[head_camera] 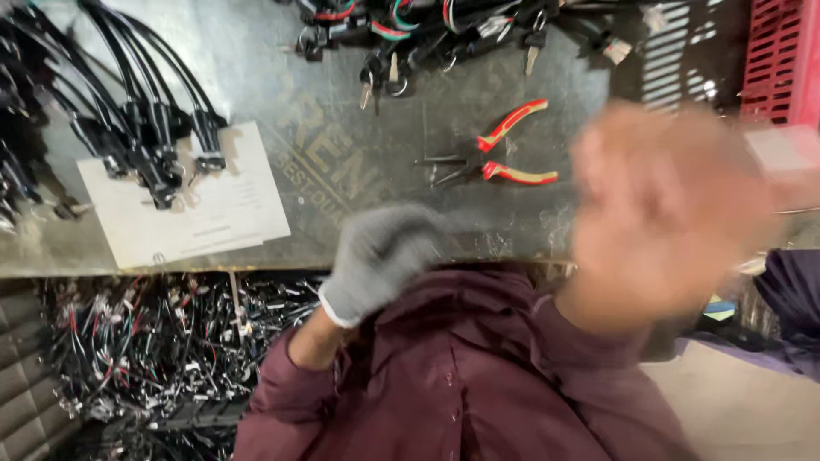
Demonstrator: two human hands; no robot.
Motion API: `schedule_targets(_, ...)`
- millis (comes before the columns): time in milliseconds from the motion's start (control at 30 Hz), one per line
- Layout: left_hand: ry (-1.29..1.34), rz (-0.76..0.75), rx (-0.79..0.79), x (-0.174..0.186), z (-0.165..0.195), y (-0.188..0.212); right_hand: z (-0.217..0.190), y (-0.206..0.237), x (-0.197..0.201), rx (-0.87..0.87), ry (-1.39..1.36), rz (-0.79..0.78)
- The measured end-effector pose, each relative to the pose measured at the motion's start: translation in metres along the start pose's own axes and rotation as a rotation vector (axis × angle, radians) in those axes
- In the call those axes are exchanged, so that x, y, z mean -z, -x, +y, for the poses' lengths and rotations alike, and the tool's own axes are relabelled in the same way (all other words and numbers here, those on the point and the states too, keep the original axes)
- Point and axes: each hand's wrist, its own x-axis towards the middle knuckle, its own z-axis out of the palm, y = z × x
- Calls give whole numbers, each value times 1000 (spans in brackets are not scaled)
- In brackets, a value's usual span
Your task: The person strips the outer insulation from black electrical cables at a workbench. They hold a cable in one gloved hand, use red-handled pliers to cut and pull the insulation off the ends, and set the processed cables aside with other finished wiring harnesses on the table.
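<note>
My left hand [380, 256] wears a grey knit glove and hovers over the front edge of the metal worktop [342, 102], its fingers curled in with nothing visible in them. My bare right hand [666, 205] is raised close to the camera and heavily blurred; it looks spread and holds nothing. Long-nose pliers [495, 158] with red and yellow handles lie on the worktop between the two hands, touched by neither. My maroon shirt [461, 376] fills the lower middle.
A white paper sheet [222, 213] lies at the left under a bundle of black cables [145, 128]. Keys and wired locks [427, 34] line the far edge. A red crate [781, 60] stands at the right. A tangled wire pile [154, 341] lies below the worktop.
</note>
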Motion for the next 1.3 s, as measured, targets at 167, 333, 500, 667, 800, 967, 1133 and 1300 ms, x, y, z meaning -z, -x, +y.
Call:
schedule_targets(167, 853, 196, 75, 13, -31, 6, 69, 35, -3, -239, 532, -285)
schedule_targets(333, 395, 434, 29, -4, -14, 6, 102, 109, 31, -603, 496, -69)
schedule_targets(500, 103, 409, -242, -13, -16, 18, 94, 104, 48, -356, 490, -112)
schedule_targets(667, 75, 397, -31, 7, -23, 26, 76, 73, 23, 20, 1069, -335)
schedule_targets(800, -299, 242, -229, 9, -13, 15, 71, 70, 13, 113, 1265, -329)
schedule_targets(967, -379, 133, -194, 18, -3, 3, 75, 84, 14, -64, 1197, -220)
schedule_targets(1133, -384, 94, -291, 19, -7, 4, 81, 91, 10, 22, 1081, -223)
schedule_targets(1300, -531, 276, -185, -8, -20, 14, 86, 91, 15, -448, 593, -55)
